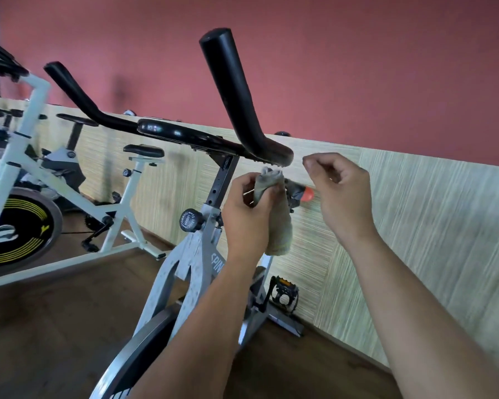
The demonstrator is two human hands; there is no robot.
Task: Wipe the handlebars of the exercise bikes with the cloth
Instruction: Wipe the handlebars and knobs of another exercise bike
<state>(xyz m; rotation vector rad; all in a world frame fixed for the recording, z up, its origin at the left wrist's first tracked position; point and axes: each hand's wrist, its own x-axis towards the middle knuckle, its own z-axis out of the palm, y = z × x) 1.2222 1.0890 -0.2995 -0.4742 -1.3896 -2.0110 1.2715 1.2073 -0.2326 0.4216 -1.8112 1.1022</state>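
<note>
Now the left hand (249, 214) grips the cloth (278, 226) just under the handlebar (242, 96), the right hand (342, 194) loosely curled and empty, so lifting the cloth onto the bar seems next.

Soft, even daylight here, faint shadows on the wall (329, 67); edges smear with blur, wide-angle bending everything.
</note>
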